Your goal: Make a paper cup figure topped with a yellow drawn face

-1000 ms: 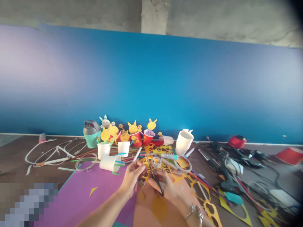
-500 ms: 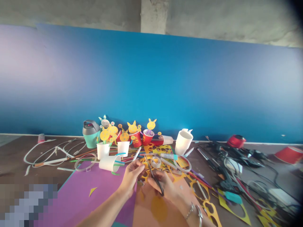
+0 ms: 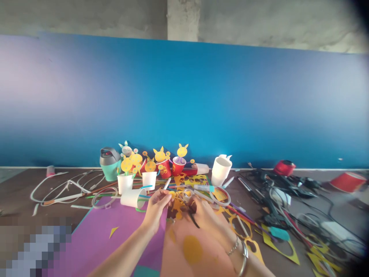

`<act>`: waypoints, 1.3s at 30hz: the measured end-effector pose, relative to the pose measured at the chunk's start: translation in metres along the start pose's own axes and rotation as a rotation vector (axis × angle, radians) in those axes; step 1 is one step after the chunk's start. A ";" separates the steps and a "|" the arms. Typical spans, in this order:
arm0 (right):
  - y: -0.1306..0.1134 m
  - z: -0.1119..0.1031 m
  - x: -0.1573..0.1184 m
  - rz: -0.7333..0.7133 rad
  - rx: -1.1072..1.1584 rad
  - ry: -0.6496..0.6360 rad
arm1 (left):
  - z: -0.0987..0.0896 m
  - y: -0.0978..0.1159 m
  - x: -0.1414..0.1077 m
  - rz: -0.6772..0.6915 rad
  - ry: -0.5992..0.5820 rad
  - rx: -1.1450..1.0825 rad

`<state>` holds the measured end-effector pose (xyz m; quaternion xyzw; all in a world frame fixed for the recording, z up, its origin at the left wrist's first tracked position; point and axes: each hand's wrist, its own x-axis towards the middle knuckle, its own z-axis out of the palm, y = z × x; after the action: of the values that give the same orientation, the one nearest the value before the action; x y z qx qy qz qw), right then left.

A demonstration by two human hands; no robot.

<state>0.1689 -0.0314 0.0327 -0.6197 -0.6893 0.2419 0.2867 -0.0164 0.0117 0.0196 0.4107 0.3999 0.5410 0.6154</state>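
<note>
And here at the middle of the table, the right hand [image 3: 204, 215] has its fingers curled firmly around a pair of scissors [image 3: 194, 220], just above the far part of the orange sheet [image 3: 178, 265]. Look at the line of them: the dark handle comes out toward the near side, angled a touch right, and the long axis runs away far and slightly left, toward the other hand. The blades? Very hard to pick out, half covered by the fingers and blurring into the yellow scraps [image 3: 174, 212] beyond. How wide they stand, I cannot tell.

Over on the left, the left hand [image 3: 155, 207] has thumb and fingertips pinched together on a small yellow piece [image 3: 173, 194], its edge poking out to the right; the rest is hidden in the grip, so no long axis can be read. Just left of that hand, a white cup [image 3: 131, 198] lies on its side, mouth to the right.

Both forearms and the orange sheet are cut off at the near edge, and pixelation masks the near left corner.
</note>
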 end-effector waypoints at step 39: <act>0.016 0.007 0.004 0.043 -0.277 0.082 | -0.028 0.015 -0.050 0.380 -0.590 1.290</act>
<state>0.1748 -0.0250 0.0168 -0.6773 -0.6905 0.1249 0.2211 -0.0530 -0.0352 0.0266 0.8820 0.3783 0.1624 0.2292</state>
